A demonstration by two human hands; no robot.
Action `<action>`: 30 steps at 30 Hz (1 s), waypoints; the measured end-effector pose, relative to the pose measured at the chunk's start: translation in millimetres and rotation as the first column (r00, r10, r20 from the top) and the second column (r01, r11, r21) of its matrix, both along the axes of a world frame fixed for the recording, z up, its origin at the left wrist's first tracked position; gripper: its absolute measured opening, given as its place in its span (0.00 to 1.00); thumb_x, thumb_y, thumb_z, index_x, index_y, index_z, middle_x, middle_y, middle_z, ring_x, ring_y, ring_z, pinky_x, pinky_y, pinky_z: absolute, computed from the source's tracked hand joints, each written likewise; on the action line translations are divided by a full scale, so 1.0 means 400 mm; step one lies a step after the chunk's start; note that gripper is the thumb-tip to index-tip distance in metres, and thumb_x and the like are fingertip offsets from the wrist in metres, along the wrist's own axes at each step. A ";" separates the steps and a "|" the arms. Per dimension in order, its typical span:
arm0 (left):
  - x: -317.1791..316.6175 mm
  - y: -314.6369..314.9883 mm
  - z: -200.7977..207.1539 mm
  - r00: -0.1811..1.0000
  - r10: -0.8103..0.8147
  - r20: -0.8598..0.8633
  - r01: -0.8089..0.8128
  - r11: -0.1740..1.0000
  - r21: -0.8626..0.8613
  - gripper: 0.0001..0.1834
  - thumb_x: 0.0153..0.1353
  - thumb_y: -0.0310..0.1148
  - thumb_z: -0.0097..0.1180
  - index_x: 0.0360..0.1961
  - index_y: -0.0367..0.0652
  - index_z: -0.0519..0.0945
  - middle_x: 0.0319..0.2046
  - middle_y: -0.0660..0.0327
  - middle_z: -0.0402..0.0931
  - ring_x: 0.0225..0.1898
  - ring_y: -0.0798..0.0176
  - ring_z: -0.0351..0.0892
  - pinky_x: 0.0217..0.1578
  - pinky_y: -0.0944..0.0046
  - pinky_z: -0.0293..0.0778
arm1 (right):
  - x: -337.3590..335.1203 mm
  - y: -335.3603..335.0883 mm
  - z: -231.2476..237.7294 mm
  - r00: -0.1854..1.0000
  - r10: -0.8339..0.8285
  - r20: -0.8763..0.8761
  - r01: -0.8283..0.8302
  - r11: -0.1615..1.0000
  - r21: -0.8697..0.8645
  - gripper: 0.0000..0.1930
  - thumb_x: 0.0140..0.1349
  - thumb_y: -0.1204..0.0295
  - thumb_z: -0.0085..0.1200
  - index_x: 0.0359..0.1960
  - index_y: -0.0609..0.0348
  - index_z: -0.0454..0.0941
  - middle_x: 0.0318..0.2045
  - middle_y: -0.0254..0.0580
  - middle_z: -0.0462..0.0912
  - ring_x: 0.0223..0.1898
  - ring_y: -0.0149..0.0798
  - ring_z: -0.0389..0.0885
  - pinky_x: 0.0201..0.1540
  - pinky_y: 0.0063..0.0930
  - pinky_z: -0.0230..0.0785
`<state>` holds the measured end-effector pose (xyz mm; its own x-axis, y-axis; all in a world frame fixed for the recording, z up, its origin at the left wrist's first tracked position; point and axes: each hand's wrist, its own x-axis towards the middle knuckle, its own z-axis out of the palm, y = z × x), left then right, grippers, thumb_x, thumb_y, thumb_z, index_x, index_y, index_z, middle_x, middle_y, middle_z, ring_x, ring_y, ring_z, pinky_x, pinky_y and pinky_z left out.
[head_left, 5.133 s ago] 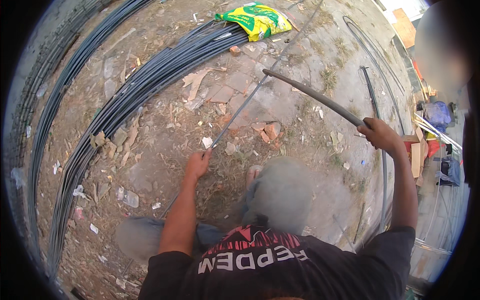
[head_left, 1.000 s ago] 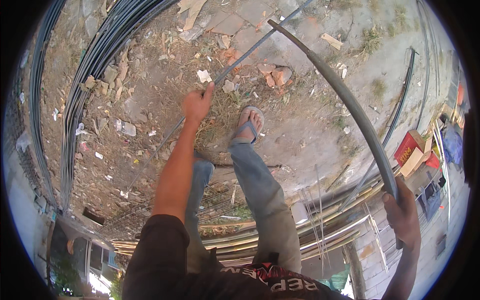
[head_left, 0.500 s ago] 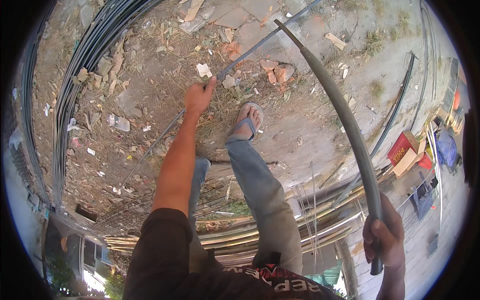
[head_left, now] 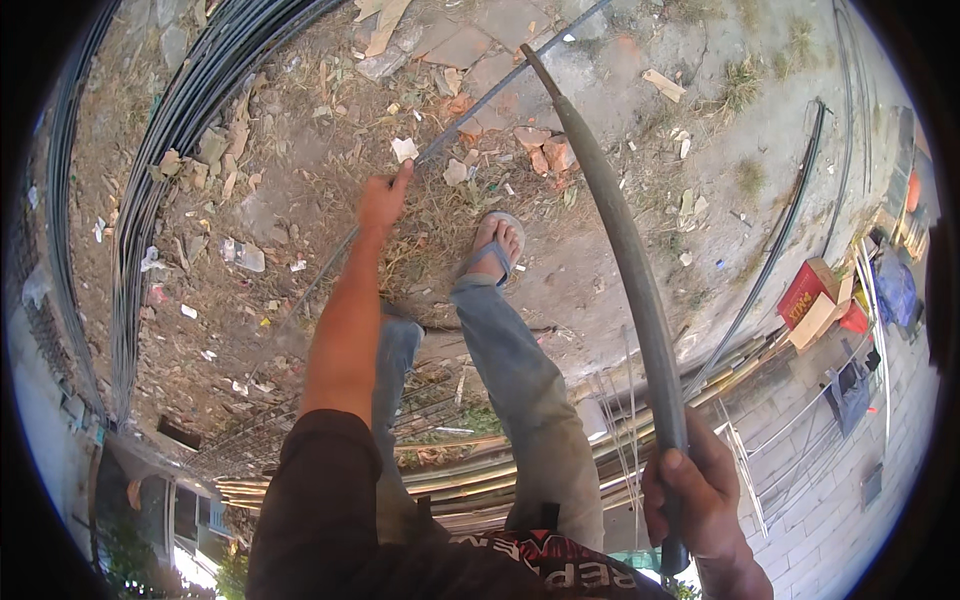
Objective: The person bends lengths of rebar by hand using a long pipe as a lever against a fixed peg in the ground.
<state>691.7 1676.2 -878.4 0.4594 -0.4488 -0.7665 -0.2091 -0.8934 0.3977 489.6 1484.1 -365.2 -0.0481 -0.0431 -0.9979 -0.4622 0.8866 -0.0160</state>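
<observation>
My left hand is closed around a long, thin steel rod that runs slantwise from lower left to the top of the view. In my right hand is the lower end of a dark grey metal bar, thick, slightly bent and narrowing to a thin tip. It rises from the lower right, and its tip appears close to the rod near the top; whether they touch I cannot tell.
Bundled steel rods curve along the left. Broken bricks and litter lie on the dirt beyond my sandalled foot. Long poles lie near my legs. At the right stand a red carton and a blue bag.
My right hand has moved left and slightly down with the bar, and the bar's tip has shifted left. My left hand and the rod have shifted slightly left in view.
</observation>
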 end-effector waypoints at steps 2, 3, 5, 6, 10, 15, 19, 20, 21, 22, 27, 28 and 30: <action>0.039 0.010 -0.013 1.000 -0.007 -0.011 0.008 0.998 0.059 0.43 0.59 0.73 0.40 0.26 0.39 0.85 0.21 0.46 0.78 0.29 0.40 0.79 0.35 0.45 0.72 | 0.022 0.022 -0.021 1.000 0.014 0.026 -0.015 1.000 0.024 0.28 0.70 0.64 0.49 0.63 0.68 0.56 0.19 0.37 0.70 0.11 0.29 0.68 0.13 0.21 0.63; 0.048 0.012 -0.014 1.000 -0.015 -0.004 0.016 0.998 0.063 0.43 0.59 0.73 0.40 0.26 0.39 0.85 0.21 0.46 0.78 0.29 0.40 0.79 0.35 0.45 0.72 | 0.030 0.022 -0.030 0.999 -0.018 0.032 0.017 0.999 0.040 0.26 0.70 0.66 0.48 0.63 0.68 0.56 0.19 0.36 0.70 0.11 0.28 0.68 0.12 0.20 0.62; 0.056 0.006 -0.001 0.998 -0.040 -0.054 0.046 0.993 0.112 0.40 0.59 0.72 0.40 0.36 0.45 0.86 0.31 0.49 0.82 0.36 0.41 0.81 0.41 0.49 0.73 | 0.047 0.022 -0.040 0.999 -0.011 0.034 0.010 0.999 0.035 0.25 0.70 0.67 0.47 0.63 0.68 0.56 0.18 0.36 0.69 0.11 0.28 0.68 0.12 0.20 0.62; 0.055 0.003 0.013 0.998 -0.045 -0.043 0.049 0.992 0.115 0.40 0.59 0.72 0.40 0.36 0.45 0.86 0.31 0.49 0.82 0.36 0.41 0.81 0.41 0.49 0.73 | 0.057 0.022 -0.043 0.999 0.001 0.036 -0.002 1.000 0.025 0.24 0.70 0.68 0.46 0.63 0.68 0.56 0.18 0.35 0.69 0.11 0.27 0.68 0.12 0.20 0.61; 0.024 -0.023 0.143 0.894 -0.184 0.408 0.169 0.983 0.075 0.39 0.62 0.67 0.43 0.54 0.42 0.78 0.54 0.44 0.73 0.52 0.39 0.73 0.53 0.47 0.68 | 0.092 0.038 -0.044 0.996 0.002 0.088 -0.002 1.000 -0.005 0.22 0.71 0.69 0.46 0.61 0.68 0.59 0.17 0.33 0.68 0.11 0.27 0.68 0.12 0.21 0.60; -0.073 -0.239 0.709 0.538 0.542 -0.646 -0.430 0.835 0.343 0.45 0.65 0.62 0.45 0.71 0.40 0.54 0.59 0.43 0.68 0.59 0.46 0.69 0.57 0.43 0.65 | 0.078 0.082 -0.083 0.989 -0.039 0.140 0.057 0.990 -0.127 0.17 0.70 0.69 0.47 0.55 0.67 0.64 0.16 0.31 0.68 0.09 0.27 0.67 0.10 0.23 0.59; -0.101 -0.351 0.983 0.477 0.549 -0.686 -0.446 0.824 0.349 0.40 0.64 0.59 0.50 0.64 0.37 0.62 0.49 0.50 0.72 0.46 0.53 0.75 0.44 0.45 0.70 | 0.112 0.146 -0.123 0.985 0.011 0.170 0.038 0.960 -0.277 0.21 0.66 0.69 0.51 0.56 0.68 0.65 0.22 0.43 0.76 0.16 0.37 0.76 0.17 0.31 0.67; -0.104 -0.376 0.988 0.602 0.474 -0.642 -0.382 0.878 0.290 0.37 0.64 0.58 0.52 0.60 0.36 0.66 0.43 0.53 0.74 0.40 0.56 0.76 0.38 0.48 0.72 | 0.127 0.163 -0.151 0.989 0.044 0.143 0.008 0.938 -0.347 0.23 0.65 0.68 0.52 0.58 0.69 0.65 0.26 0.50 0.80 0.20 0.44 0.81 0.22 0.37 0.72; -0.102 -0.399 0.968 0.633 0.483 -0.605 -0.334 0.876 0.349 0.32 0.63 0.56 0.55 0.53 0.36 0.69 0.37 0.56 0.73 0.34 0.59 0.75 0.32 0.51 0.71 | 0.146 0.177 -0.178 0.987 0.019 0.160 0.039 0.935 -0.352 0.23 0.65 0.68 0.52 0.58 0.69 0.65 0.26 0.50 0.80 0.20 0.44 0.81 0.22 0.37 0.72; -0.093 -0.412 0.932 0.663 0.492 -0.564 -0.293 0.864 0.409 0.28 0.62 0.53 0.58 0.46 0.36 0.72 0.31 0.59 0.72 0.29 0.62 0.73 0.27 0.54 0.70 | 0.168 0.190 -0.208 0.992 0.064 0.107 -0.012 0.904 -0.428 0.25 0.64 0.68 0.52 0.59 0.69 0.65 0.30 0.55 0.81 0.27 0.51 0.82 0.30 0.42 0.73; -0.019 -0.366 0.770 0.941 0.074 -0.330 0.001 0.975 0.222 0.22 0.63 0.42 0.59 0.22 0.32 0.76 0.14 0.56 0.72 0.14 0.60 0.72 0.16 0.55 0.66 | 0.309 0.208 -0.231 0.998 -0.035 0.049 0.054 0.880 -0.471 0.26 0.62 0.66 0.51 0.59 0.68 0.65 0.38 0.64 0.81 0.43 0.66 0.80 0.45 0.55 0.70; -0.006 -0.369 0.775 0.942 0.055 -0.331 0.023 0.974 0.227 0.22 0.63 0.42 0.59 0.22 0.32 0.76 0.14 0.56 0.72 0.14 0.60 0.72 0.16 0.55 0.66 | 0.326 0.206 -0.225 0.999 0.018 0.029 -0.002 0.887 -0.461 0.26 0.62 0.67 0.51 0.59 0.68 0.64 0.39 0.65 0.81 0.42 0.65 0.80 0.45 0.55 0.70; 0.025 -0.371 0.783 0.944 0.003 -0.331 0.064 0.980 0.191 0.24 0.64 0.42 0.59 0.18 0.32 0.76 0.15 0.54 0.74 0.14 0.60 0.74 0.16 0.55 0.66 | 0.361 0.207 -0.210 0.999 0.052 0.011 -0.041 0.897 -0.441 0.26 0.62 0.67 0.50 0.59 0.67 0.64 0.39 0.66 0.81 0.41 0.65 0.80 0.44 0.55 0.71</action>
